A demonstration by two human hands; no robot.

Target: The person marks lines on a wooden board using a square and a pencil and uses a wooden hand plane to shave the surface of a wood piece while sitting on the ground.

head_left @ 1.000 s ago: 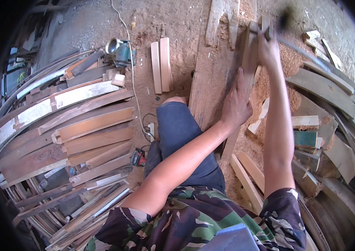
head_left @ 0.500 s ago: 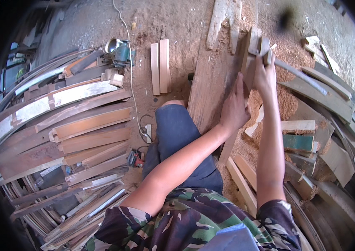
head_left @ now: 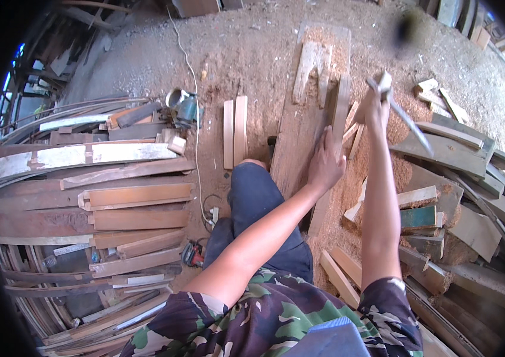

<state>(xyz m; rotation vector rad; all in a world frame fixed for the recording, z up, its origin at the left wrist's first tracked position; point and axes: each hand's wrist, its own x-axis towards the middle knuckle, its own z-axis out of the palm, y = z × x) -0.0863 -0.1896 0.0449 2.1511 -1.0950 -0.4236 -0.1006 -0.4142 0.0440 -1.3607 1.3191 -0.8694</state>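
Note:
My left hand grips the lower end of a narrow wooden piece that stands tilted on a long plank lying on the sawdust ground. My right hand is raised just right of that piece and is closed on the handle of a long blade, which points down and to the right. My knee in dark blue trousers is bent beside the plank.
Two short boards lie left of the plank. Stacked planks and a power tool with a cable fill the left. Offcuts and curved boards are piled on the right, with sawdust between them.
My right hand has come down from higher up toward the wooden piece, and the blade now slants to the lower right. My left hand has kept its hold on the piece.

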